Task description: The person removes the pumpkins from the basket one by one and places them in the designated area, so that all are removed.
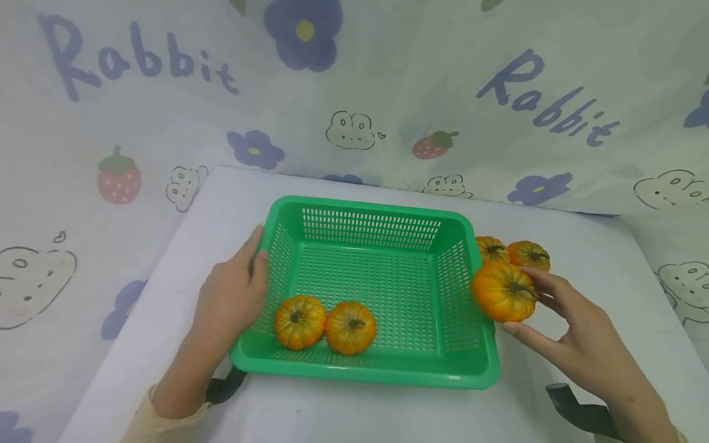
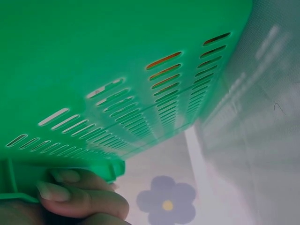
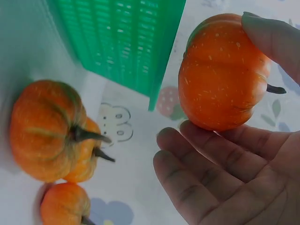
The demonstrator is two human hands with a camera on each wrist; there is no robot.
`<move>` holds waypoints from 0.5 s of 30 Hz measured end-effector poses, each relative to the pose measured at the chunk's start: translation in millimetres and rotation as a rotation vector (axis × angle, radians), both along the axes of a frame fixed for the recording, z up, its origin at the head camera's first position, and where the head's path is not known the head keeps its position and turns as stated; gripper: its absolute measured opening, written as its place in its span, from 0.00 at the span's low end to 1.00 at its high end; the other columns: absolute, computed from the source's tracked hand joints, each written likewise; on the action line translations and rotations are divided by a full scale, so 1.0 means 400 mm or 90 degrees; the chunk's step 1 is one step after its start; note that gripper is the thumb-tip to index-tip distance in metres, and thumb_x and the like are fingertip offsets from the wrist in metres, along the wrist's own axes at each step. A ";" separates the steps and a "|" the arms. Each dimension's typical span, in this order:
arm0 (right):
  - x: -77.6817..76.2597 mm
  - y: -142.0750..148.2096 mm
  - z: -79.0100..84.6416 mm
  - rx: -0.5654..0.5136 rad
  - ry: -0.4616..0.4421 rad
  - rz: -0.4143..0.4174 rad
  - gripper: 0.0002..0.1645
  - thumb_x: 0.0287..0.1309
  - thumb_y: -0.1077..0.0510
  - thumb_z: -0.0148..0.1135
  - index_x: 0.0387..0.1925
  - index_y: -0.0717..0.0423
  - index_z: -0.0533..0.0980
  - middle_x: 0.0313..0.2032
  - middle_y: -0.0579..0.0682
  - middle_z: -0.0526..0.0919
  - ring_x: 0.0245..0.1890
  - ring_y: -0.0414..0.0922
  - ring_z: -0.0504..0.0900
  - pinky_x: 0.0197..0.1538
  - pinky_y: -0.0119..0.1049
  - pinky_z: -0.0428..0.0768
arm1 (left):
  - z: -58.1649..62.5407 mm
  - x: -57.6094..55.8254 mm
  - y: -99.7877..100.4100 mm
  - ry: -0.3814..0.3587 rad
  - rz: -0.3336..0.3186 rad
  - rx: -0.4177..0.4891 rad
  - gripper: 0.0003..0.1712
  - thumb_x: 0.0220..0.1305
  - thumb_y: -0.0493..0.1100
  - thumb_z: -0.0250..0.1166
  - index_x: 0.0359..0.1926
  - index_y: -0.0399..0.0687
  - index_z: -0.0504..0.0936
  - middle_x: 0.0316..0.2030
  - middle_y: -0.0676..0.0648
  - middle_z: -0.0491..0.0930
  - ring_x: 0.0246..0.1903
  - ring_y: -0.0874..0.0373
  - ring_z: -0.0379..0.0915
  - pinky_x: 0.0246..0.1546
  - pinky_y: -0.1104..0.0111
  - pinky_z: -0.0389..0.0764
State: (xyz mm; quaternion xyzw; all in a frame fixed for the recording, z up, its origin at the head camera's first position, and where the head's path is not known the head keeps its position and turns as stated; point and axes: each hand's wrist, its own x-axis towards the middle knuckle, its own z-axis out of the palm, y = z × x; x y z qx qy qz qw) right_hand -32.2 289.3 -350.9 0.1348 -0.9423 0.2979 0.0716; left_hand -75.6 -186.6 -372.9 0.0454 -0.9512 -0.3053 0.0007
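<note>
A green plastic basket (image 1: 365, 372) stands on the white table with two small orange pumpkins, one (image 1: 300, 322) beside the other (image 1: 350, 327), in its near left part. My left hand (image 1: 232, 292) grips the basket's left rim; in the left wrist view its fingers (image 2: 89, 199) curl under that rim. Between thumb and fingertips my right hand (image 1: 576, 335) holds another pumpkin (image 1: 504, 292) up at the basket's right rim. The right wrist view shows this held pumpkin (image 3: 222, 75) above the table, its stem toward the palm.
Right of the basket, more pumpkins sit close together on the table, among them one (image 1: 491, 249) near the rim and one (image 1: 528, 255) beside it. The right wrist view shows three there, including a lower one (image 3: 64, 205). A patterned cloth (image 1: 354, 80) hangs behind the table.
</note>
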 end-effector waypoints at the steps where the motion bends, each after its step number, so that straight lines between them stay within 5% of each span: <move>1: 0.001 0.004 -0.001 -0.002 0.003 -0.006 0.56 0.46 0.58 0.87 0.75 0.49 0.68 0.66 0.58 0.77 0.59 0.37 0.77 0.55 0.10 0.63 | 0.000 0.000 0.000 -0.001 -0.001 0.001 0.35 0.84 0.58 0.36 0.85 0.57 0.50 0.51 0.27 0.82 0.25 0.49 0.75 0.24 0.58 0.76; 7: 0.006 0.025 -0.006 -0.016 0.010 -0.025 0.56 0.48 0.60 0.86 0.76 0.54 0.65 0.65 0.61 0.76 0.59 0.17 0.66 0.54 0.09 0.64 | 0.001 -0.001 0.000 0.003 -0.002 0.000 0.35 0.84 0.58 0.36 0.85 0.56 0.50 0.46 0.28 0.83 0.24 0.50 0.75 0.24 0.57 0.76; 15: -0.002 0.056 -0.021 -0.045 0.041 -0.050 0.57 0.49 0.67 0.82 0.77 0.57 0.62 0.70 0.60 0.72 0.62 0.20 0.64 0.55 0.09 0.64 | 0.000 0.000 0.001 -0.007 -0.002 0.012 0.35 0.84 0.59 0.36 0.85 0.56 0.49 0.37 0.32 0.83 0.21 0.52 0.73 0.22 0.60 0.75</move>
